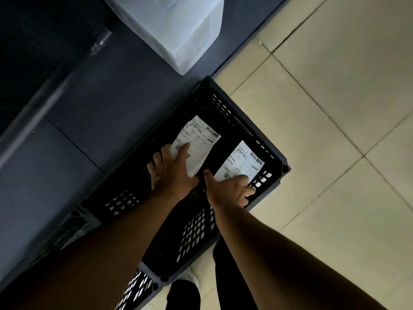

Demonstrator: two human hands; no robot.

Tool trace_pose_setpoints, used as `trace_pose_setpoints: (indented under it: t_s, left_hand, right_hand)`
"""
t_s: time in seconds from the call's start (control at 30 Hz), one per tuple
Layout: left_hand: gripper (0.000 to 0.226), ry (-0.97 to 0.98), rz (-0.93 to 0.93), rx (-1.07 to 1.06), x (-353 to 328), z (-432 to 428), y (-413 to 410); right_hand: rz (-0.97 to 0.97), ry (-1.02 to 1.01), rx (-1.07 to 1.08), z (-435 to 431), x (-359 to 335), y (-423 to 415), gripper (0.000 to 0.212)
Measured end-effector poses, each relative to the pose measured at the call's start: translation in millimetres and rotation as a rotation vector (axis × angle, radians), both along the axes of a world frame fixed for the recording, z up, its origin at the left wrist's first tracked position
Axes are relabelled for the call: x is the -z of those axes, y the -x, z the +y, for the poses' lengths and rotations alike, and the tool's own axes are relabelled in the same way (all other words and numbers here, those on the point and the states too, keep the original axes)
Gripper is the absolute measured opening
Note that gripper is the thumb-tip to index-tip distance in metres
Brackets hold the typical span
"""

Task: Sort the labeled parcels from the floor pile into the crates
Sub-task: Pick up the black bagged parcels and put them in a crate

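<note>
A black slatted crate stands on the floor against a dark wall base. Inside it lie two dark parcels, each with a white shipping label. My left hand rests on the left parcel, fingers spread, thumb on its label. My right hand grips the near edge of the right parcel, fingers curled over the label's lower corner. Both hands are inside the crate.
A second black crate adjoins the first at the lower left. A large white bag or box sits at the top by the wall. Beige floor tiles spread to the right. My legs and a white shoe show below.
</note>
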State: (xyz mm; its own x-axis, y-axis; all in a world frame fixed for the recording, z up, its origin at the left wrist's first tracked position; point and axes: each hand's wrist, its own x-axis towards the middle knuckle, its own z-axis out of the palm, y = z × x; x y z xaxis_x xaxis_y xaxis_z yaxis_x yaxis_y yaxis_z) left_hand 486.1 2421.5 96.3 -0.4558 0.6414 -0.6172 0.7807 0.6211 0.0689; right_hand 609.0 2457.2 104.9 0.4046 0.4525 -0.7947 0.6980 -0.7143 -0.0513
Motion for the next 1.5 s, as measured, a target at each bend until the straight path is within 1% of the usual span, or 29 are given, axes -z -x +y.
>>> trace_pose_setpoints:
  t_s: [0.23,0.43,0.5,0.6,0.63,0.7,0.77,0.83,0.93,1.0,1.1,1.23,1.33,1.4,1.5]
  left_hand:
    - [0.1,0.006,-0.058,0.086,27,3,6]
    - [0.1,-0.054,-0.084,0.056,48,12,-5]
    - [0.096,-0.094,-0.13,0.021,57,13,-8]
    - [0.084,-0.16,-0.218,-0.019,70,6,-12]
    - [0.083,-0.182,-0.242,-0.017,75,2,-13]
    - [0.09,-0.194,-0.298,0.007,83,-5,-12]
    - [0.098,-0.156,-0.373,0.043,88,-9,-7]
    - [0.105,-0.07,-0.447,0.098,89,-8,3]
    - [0.111,0.166,-0.504,0.155,78,8,19]
    - [0.109,0.259,-0.486,0.196,60,20,26]
    - [0.107,0.226,-0.446,0.206,19,23,27]
    - [0.096,0.105,-0.392,0.195,-67,6,15]
    - [0.082,-0.056,-0.38,0.153,-141,-24,8]
    - [0.071,-0.149,-0.379,0.111,-195,-45,9]
    - [0.068,-0.23,-0.365,0.051,-290,-73,21]
  right_hand:
    - [0.032,0.028,0.011,-1,27,4,0.079]
    - [0.061,-0.021,-0.062,1,39,-14,0.066]
    - [0.078,-0.039,-0.075,1,41,-16,0.066]
    - [0.081,-0.062,-0.073,-3,42,-20,0.067]
    - [0.088,-0.076,-0.074,-5,43,-21,0.069]
    - [0.125,-0.098,-0.098,-11,41,-22,0.077]
    - [0.161,-0.099,-0.162,-19,40,-23,0.088]
    - [0.188,-0.068,-0.205,-23,37,-24,0.093]
    - [0.183,-0.027,-0.237,-17,28,-30,0.092]
    - [0.147,-0.028,-0.262,-9,15,-34,0.087]
    - [0.088,-0.092,-0.37,0,-17,-36,0.084]
    - [0.068,-0.196,-0.605,2,-82,-38,0.08]
    - [0.077,-0.289,-0.773,-10,-145,-36,0.078]
    - [0.105,-0.345,-0.83,-24,-198,-31,0.077]
    - [0.179,-0.428,-0.85,-51,-288,-23,0.075]
